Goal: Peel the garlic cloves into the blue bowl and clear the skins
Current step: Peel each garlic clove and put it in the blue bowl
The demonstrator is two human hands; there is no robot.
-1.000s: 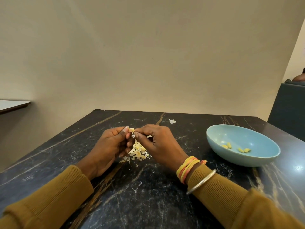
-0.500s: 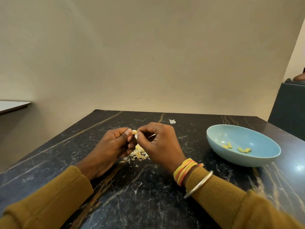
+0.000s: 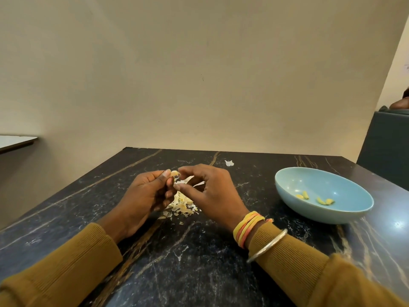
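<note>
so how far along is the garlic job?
Done: a few peeled cloves lie in the blue bowl. In hand: the left hand holds one clove while the right hand pinches at its skin. Left: the skin pile on the table under the hands and a stray scrap farther back are not cleared. Can't tell if unpeeled cloves remain.

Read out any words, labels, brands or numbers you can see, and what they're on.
No readable text.
The light blue round bowl and the black marble-patterned table bear none.
A small pale patch on the beige wall, cut by the right edge, is too blurred to read.
</note>
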